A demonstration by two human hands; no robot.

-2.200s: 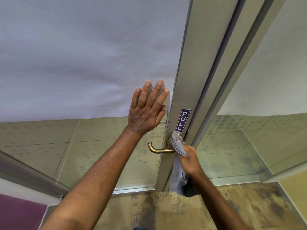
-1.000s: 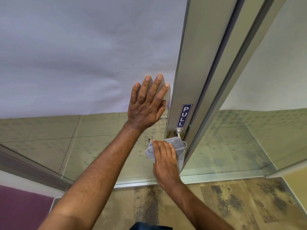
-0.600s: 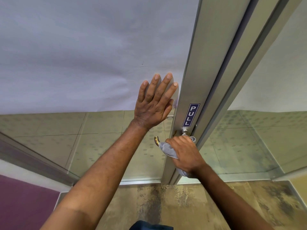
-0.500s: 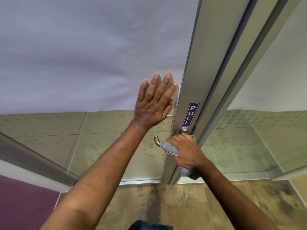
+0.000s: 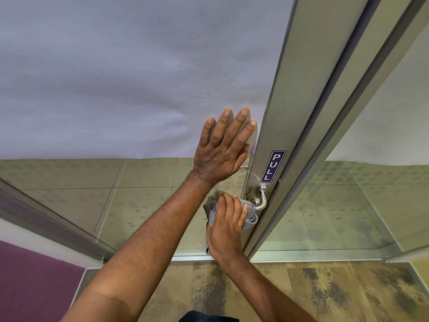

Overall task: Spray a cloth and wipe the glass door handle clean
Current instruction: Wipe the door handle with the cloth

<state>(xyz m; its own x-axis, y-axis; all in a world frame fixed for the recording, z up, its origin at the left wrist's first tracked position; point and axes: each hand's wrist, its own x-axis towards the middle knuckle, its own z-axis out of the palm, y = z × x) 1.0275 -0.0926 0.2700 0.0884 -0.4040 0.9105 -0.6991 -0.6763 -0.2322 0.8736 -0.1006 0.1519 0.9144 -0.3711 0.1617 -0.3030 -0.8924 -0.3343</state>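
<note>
The metal lever handle (image 5: 261,201) sticks out of the door's grey frame (image 5: 290,94), just under a blue PULL sign (image 5: 272,166). Only its bend near the frame shows; the lever's length is hidden. My right hand (image 5: 226,225) presses a bunched grey cloth (image 5: 248,218) around the lever, fingers wrapped over it. My left hand (image 5: 224,148) lies flat on the frosted glass panel (image 5: 120,77) left of the frame, fingers spread and holding nothing. No spray bottle is in view.
A second glass panel (image 5: 348,210) stands to the right of the frame. Green tiled floor shows through the lower clear glass. A worn patterned floor (image 5: 325,289) lies below me, and a purple surface (image 5: 30,282) sits at the lower left.
My right hand has slid the cloth left along the lever, baring the handle's bend by the frame. My left hand has stayed flat on the glass.
</note>
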